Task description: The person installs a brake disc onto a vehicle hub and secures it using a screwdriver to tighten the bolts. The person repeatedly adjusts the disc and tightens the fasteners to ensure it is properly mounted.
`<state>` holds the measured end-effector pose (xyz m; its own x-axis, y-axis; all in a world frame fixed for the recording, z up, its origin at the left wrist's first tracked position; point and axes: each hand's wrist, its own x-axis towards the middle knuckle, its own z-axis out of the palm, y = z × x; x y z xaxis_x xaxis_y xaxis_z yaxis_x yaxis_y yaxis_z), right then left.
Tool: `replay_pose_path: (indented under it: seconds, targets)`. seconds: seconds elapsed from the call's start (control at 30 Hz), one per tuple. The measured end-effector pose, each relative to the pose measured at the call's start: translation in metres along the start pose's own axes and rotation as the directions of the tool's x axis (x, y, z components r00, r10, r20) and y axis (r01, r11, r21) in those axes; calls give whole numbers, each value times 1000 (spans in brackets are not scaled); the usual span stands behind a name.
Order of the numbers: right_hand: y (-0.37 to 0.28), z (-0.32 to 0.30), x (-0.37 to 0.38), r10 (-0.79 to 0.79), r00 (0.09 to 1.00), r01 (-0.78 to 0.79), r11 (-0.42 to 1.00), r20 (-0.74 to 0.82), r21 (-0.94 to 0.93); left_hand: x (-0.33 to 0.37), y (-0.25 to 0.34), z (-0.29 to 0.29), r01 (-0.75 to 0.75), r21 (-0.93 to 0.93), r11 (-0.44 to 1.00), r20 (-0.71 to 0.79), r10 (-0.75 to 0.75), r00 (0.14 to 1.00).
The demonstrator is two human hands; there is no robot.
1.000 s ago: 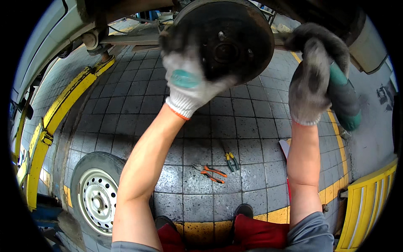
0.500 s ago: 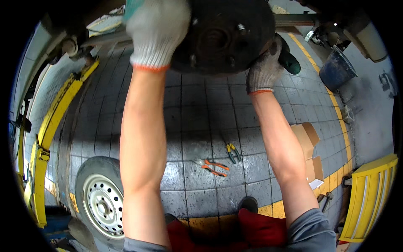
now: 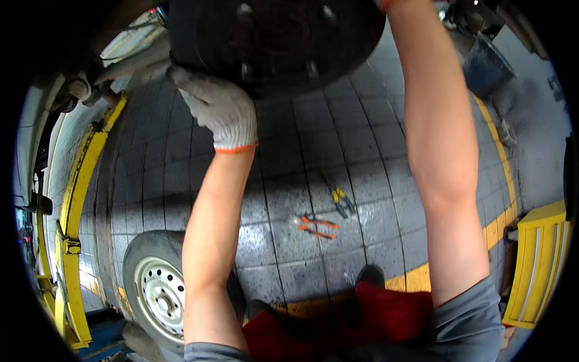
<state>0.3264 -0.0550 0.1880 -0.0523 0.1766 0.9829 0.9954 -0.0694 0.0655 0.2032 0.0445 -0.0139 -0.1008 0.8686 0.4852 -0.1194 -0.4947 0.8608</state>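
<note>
A dark, round brake drum (image 3: 283,78) with several wheel studs fills the upper middle of the head view, its top cut off. My left hand (image 3: 222,108), in a white knit glove with an orange cuff, holds the drum's lower left rim; the fingertips are partly lost in the dark behind it. My right forearm (image 3: 443,120) reaches up past the drum's right side. Of my right hand, only the orange glove cuff (image 3: 393,3) shows at the top edge, so its fingers are out of sight.
On the tiled floor lie orange-handled pliers (image 3: 318,228) and yellow-and-green pliers (image 3: 343,203). A wheel (image 3: 160,292) rests at lower left, near a yellow lift arm (image 3: 77,205). Rightward are a dark bucket (image 3: 487,66) and a yellow drawer cabinet (image 3: 537,265).
My left hand has come down from the drum's upper left to its lower left rim. My right hand has moved up from the lower right rim, mostly out of view. The view has shifted.
</note>
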Motion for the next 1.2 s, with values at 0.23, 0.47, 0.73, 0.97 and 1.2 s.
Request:
replay_pose_path:
  seconds: [0.23,0.47,0.73,0.97,1.2]
  targets:
    - [10,-5,-30,184,951,-145,976,-249,165,32,41,-17,-457,-262,850,41,483,874]
    - [5,-12,-45,353,899,-280,919,-260,278,2,62,-34,-940,57,337,500,805,319]
    - [5,-116,-148,-128,988,150,906,81,-396,-5,49,-7,-942,147,301,316,888,334]
    - [-24,-141,-134,-46,922,-305,527,385,793,-17,43,-1,-884,144,444,308,829,467]
    - [-60,-123,-153,215,843,-519,565,492,642,-9,46,-8,-845,166,508,510,689,514]
